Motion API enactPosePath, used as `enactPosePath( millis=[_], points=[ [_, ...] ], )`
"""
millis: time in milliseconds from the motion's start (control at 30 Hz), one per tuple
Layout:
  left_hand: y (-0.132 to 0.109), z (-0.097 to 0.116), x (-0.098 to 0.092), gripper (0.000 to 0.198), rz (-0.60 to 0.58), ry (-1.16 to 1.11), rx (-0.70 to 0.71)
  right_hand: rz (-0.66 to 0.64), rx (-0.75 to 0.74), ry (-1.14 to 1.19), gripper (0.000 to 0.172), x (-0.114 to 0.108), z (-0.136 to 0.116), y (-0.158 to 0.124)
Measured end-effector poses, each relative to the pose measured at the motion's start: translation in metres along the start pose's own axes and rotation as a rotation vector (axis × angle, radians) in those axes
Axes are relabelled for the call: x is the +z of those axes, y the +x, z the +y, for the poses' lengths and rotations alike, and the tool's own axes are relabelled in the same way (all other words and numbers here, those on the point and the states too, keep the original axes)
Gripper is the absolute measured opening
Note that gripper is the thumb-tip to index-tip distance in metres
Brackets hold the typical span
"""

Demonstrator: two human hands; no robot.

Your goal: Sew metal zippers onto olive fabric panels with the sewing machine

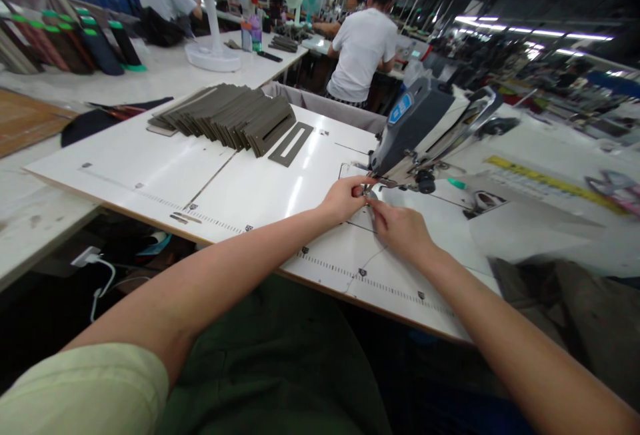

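Note:
Both of my hands are at the needle area of a sewing machine (420,125) with a dark grey head. My left hand (346,199) reaches in from the left, its fingertips pinched beside the presser foot. Close against it, my right hand (403,231) has thumb and forefinger pressed together just in front of the needle. What either hand pinches is too small and hidden to make out. A thin thread (373,259) trails over the white table (235,201) below my right hand.
Left of the machine lies a fanned stack of dark olive slotted panels (220,115), with one loose panel (291,144) beside it. A fan (213,55) and thread cones (100,45) stand behind. Dark cloth (565,308) is at the right. A person in white (363,48) sits ahead.

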State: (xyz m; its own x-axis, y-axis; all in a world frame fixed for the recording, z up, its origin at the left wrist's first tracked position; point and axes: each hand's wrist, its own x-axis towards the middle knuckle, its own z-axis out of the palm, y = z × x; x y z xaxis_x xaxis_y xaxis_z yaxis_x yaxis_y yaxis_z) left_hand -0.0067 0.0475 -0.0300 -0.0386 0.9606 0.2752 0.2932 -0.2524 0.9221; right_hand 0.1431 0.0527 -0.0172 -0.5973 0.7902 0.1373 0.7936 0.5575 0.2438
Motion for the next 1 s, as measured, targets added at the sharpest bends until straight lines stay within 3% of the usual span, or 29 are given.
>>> enactPosePath(
  millis=[267, 633, 1000],
  points=[
    [0.002, -0.004, 0.000, 0.033, -0.071, 0.101, 0.073, -0.002, -0.006, 0.010, 0.037, 0.001, 0.001, 0.000],
    [0.005, -0.005, -0.020, 0.041, -0.235, 0.381, 0.242, -0.011, -0.012, 0.003, 0.037, 0.005, 0.003, 0.007],
    [0.005, -0.008, -0.022, 0.043, -0.289, 0.503, 0.292, -0.031, 0.053, -0.056, 0.038, -0.002, -0.010, 0.007]
  ],
)
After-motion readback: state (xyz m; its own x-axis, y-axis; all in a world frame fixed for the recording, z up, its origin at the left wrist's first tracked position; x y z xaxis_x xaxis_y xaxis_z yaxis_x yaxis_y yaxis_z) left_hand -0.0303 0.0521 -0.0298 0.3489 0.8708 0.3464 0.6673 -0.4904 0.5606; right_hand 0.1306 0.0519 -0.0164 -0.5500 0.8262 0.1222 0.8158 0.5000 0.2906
